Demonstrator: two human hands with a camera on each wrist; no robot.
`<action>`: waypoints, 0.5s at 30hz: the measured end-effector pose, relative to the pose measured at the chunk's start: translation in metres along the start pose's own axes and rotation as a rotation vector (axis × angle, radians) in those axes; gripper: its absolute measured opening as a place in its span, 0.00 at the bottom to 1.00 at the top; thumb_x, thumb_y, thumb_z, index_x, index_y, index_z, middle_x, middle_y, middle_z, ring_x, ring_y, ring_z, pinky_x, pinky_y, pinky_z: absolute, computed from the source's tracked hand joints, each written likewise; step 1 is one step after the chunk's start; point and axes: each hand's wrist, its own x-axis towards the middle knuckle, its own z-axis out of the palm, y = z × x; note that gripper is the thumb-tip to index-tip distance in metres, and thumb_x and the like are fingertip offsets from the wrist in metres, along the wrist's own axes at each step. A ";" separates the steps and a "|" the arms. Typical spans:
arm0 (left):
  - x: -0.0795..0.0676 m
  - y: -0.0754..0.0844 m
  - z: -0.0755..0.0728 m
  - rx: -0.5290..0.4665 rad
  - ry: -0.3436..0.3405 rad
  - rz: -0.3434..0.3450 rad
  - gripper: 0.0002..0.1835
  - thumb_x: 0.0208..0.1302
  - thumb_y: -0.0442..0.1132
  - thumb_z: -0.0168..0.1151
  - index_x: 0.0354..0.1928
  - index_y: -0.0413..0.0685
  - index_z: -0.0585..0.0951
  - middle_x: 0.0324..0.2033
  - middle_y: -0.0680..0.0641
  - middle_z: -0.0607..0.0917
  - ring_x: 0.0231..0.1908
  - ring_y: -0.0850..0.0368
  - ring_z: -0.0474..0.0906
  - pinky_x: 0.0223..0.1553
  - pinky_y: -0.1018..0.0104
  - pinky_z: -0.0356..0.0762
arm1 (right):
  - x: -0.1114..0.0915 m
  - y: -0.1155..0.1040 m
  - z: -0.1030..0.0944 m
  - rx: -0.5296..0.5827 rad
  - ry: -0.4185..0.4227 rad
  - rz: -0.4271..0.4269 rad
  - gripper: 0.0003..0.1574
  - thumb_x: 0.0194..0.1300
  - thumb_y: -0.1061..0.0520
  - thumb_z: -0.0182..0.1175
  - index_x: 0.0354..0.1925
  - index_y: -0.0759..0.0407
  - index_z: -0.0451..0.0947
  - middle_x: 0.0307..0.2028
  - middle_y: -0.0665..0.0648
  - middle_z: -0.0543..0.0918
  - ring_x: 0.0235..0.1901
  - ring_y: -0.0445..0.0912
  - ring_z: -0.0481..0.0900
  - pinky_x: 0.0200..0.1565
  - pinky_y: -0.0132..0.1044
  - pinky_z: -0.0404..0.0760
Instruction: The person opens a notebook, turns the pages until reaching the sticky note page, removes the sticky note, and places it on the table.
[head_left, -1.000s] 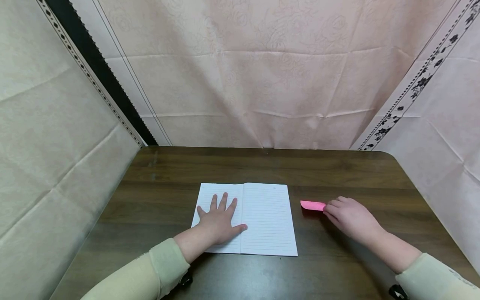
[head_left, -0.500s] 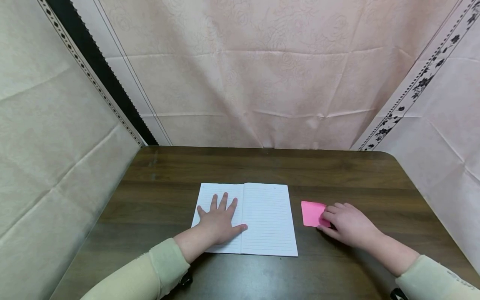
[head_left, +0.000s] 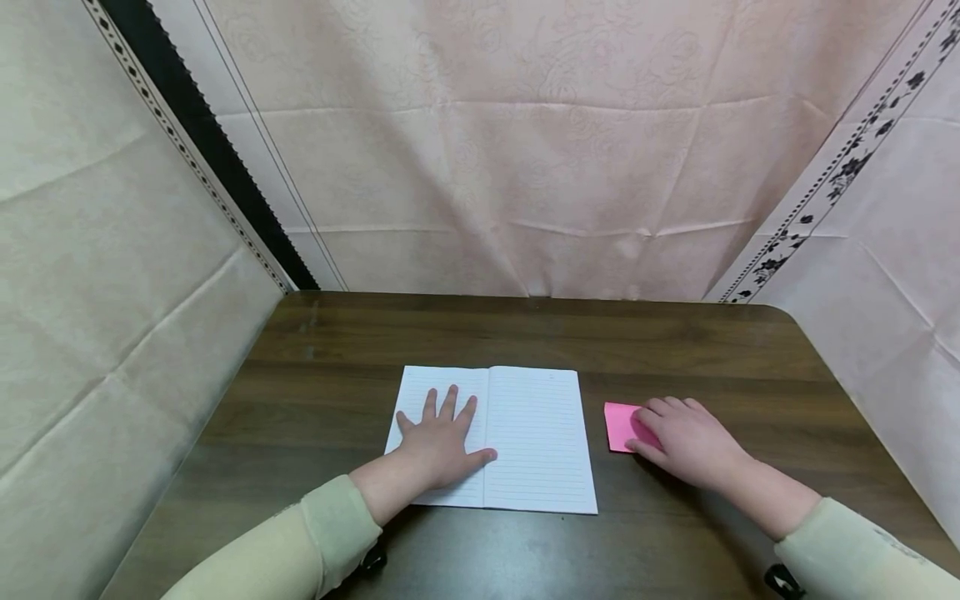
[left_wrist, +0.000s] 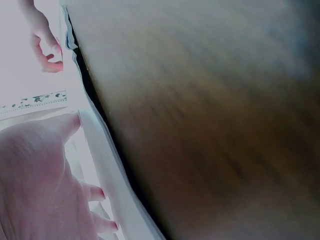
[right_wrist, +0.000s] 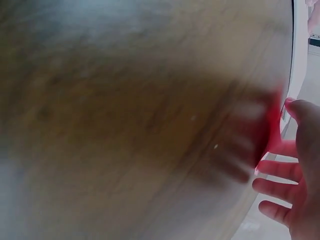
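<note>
An open lined notebook [head_left: 536, 442] lies on the dark wooden table, its two pages showing. My left hand [head_left: 435, 450] rests with spread fingers on the left page, thumb across the centre fold. To the right of the notebook is a pink square sticky note [head_left: 619, 429], its right part hidden beneath my right hand [head_left: 686, 442]. In the right wrist view the fingers [right_wrist: 277, 189] are fairly straight and apart, and the index finger meets the pink sticky note [right_wrist: 274, 120]. The thumb lies along its near side.
The brown wooden table [head_left: 360, 333] has rounded far corners. Pale pink cloth [head_left: 525, 167] hangs behind it, and whitish cloth panels [head_left: 135, 333] with black-patterned borders flank both sides. A dark strip [head_left: 210, 142] runs down the left border.
The pink sticky note, seen nearly edge-on in the right fingers a second ago, now lies flatter. My right hand has slid left over it. The left hand and notebook stay put.
</note>
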 end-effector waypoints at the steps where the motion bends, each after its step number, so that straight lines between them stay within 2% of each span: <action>1: 0.000 0.000 0.000 0.002 0.001 -0.001 0.50 0.60 0.77 0.48 0.78 0.58 0.55 0.78 0.42 0.49 0.75 0.35 0.42 0.59 0.20 0.48 | 0.001 -0.001 0.000 0.003 -0.006 0.004 0.29 0.60 0.37 0.67 0.50 0.55 0.83 0.43 0.55 0.84 0.46 0.53 0.80 0.50 0.53 0.75; 9: 0.000 0.002 0.001 0.002 0.004 0.007 0.50 0.60 0.76 0.49 0.78 0.59 0.55 0.78 0.43 0.50 0.75 0.35 0.43 0.59 0.20 0.48 | 0.013 -0.009 0.001 -0.008 -0.051 0.005 0.36 0.60 0.35 0.66 0.59 0.52 0.80 0.46 0.57 0.82 0.48 0.54 0.77 0.54 0.56 0.72; 15: 0.001 0.003 -0.001 0.004 0.015 0.013 0.50 0.60 0.76 0.49 0.78 0.58 0.56 0.77 0.42 0.51 0.75 0.35 0.44 0.59 0.20 0.50 | 0.018 -0.015 0.001 -0.008 -0.042 -0.009 0.36 0.61 0.34 0.64 0.61 0.49 0.79 0.46 0.56 0.81 0.48 0.53 0.77 0.54 0.54 0.72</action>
